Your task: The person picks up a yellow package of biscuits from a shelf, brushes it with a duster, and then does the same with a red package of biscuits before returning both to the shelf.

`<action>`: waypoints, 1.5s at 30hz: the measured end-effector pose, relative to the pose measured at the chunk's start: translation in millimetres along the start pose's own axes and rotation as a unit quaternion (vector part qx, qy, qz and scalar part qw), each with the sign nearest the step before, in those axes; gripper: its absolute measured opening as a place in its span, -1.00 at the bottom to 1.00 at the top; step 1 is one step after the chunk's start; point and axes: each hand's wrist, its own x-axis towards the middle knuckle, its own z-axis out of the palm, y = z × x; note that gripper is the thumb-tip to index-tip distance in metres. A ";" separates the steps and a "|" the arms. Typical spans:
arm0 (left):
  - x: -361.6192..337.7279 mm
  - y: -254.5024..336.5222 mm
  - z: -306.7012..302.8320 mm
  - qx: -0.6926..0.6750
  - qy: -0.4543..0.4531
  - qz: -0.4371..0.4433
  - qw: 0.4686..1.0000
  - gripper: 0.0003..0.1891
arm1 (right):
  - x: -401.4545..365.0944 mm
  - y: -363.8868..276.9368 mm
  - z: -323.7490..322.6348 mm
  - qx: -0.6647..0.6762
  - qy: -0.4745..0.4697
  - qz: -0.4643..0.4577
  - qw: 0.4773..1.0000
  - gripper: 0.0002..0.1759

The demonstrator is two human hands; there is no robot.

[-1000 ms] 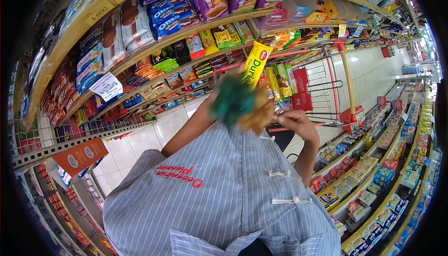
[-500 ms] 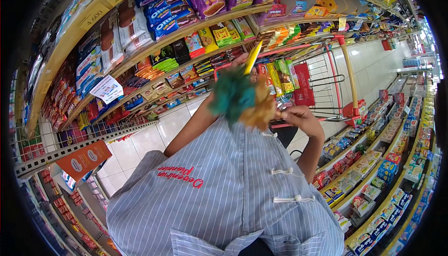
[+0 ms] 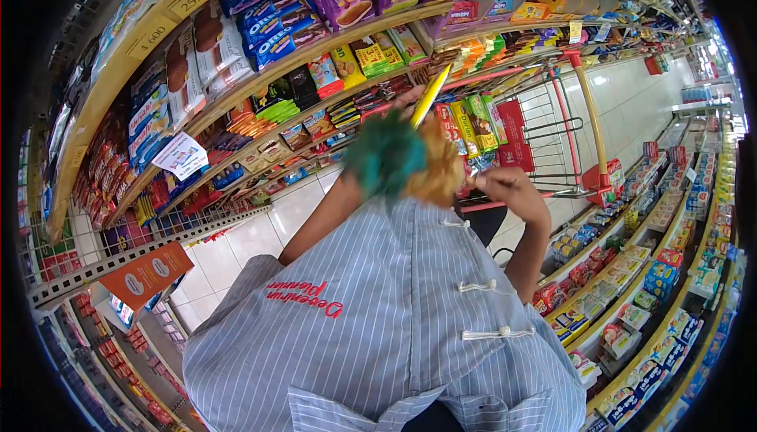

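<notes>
A fluffy duster [image 3: 438, 160] with teal and golden-brown tufts is blurred in front of my chest. My right hand [image 3: 512, 191] is closed round its short handle, at the right of the tufts. The teal tufts cover most of my left hand [image 3: 410, 94]; only some fingers show above them. Those fingers are against a thin yellow packet-like thing [image 3: 433, 95], seen nearly edge-on and tilted up to the right. What it is exactly I cannot make out. Just beyond the duster, several bright snack packets [image 3: 479, 121] stand in the shopping cart [image 3: 544, 124].
Stocked shelves [image 3: 315, 50] with biscuit and snack packs curve along the left and front. Lower shelves [image 3: 646, 274] of small boxes and jars line the right. An orange card display [image 3: 146, 274] juts out at the left. Tiled floor [image 3: 229, 251] shows between them.
The yellow thing has tilted further to the right and shows more of its length. The duster's tufts have shifted slightly, and my right hand has risen a little.
</notes>
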 end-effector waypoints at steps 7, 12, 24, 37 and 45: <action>-16.0 35.6 140.7 -0.149 0.070 0.034 0.986 -0.55 | 10.8 8.2 -5.9 0.012 0.258 -0.017 0.966 -0.66; -22.2 25.7 138.6 -0.071 0.198 0.037 0.977 -0.53 | 11.1 0.8 13.2 -0.023 0.040 -0.022 0.999 -0.75; -9.2 30.4 135.5 -0.204 0.135 0.014 0.970 -0.43 | 25.3 9.3 5.5 -0.096 0.192 -0.069 0.974 -0.71; -7.5 26.5 147.0 -0.200 0.143 -0.025 0.969 -0.47 | 24.6 16.3 -1.5 -0.074 0.143 -0.020 0.987 -0.74; -16.7 36.0 120.0 -0.036 0.159 -0.023 0.986 -0.59 | 20.9 17.7 -8.2 0.048 0.243 -0.023 0.969 -0.64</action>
